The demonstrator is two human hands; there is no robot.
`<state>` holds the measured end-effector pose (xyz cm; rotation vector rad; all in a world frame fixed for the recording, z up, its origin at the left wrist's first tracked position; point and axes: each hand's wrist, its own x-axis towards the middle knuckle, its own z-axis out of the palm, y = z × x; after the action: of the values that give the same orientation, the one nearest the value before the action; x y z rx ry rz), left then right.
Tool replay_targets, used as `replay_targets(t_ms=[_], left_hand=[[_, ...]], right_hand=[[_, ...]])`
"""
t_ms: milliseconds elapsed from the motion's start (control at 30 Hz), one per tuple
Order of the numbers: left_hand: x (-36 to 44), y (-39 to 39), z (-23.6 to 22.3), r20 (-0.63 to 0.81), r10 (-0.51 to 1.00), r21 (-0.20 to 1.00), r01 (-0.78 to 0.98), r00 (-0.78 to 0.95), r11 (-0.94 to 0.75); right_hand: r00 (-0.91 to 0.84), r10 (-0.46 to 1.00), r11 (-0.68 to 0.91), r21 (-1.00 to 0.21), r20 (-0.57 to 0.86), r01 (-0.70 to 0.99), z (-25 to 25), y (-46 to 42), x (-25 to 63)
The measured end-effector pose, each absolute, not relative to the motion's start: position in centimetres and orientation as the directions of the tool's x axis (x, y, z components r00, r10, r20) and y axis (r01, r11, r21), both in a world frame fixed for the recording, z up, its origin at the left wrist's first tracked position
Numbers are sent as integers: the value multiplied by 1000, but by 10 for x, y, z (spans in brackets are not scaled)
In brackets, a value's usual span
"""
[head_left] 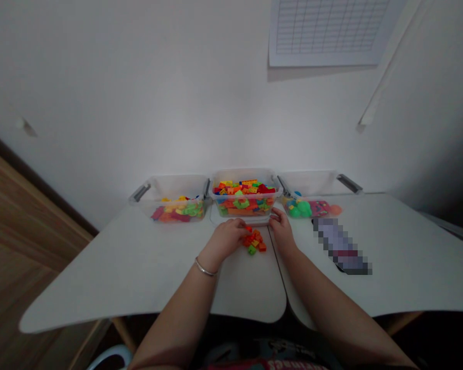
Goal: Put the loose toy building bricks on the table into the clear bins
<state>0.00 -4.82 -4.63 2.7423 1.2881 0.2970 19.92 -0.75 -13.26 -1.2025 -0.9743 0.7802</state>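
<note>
A small pile of loose building bricks [255, 241], mostly orange and red with a green one, lies on the white table [139, 267] between my hands. My left hand [227, 237] rests beside the pile with its fingers curled onto the nearest orange bricks. My right hand [281, 224] sits just right of the pile, fingers bent against the front of the middle clear bin [247, 198], which is full of mixed coloured bricks. Whether the right hand holds a brick is hidden.
A clear bin [172, 203] with yellow, green and pink pieces stands at the left, another clear bin [312, 198] with green and pink toys at the right. A blurred-out flat object [341, 246] lies right of my right hand. A wall stands behind the bins.
</note>
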Motion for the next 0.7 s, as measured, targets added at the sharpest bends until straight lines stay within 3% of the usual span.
replay_targets(t_ms=[700], left_hand=[[0, -51, -53, 86, 822, 81, 819, 562, -568]], right_hand=[[364, 893, 270, -962, 266, 41, -138, -8, 201]])
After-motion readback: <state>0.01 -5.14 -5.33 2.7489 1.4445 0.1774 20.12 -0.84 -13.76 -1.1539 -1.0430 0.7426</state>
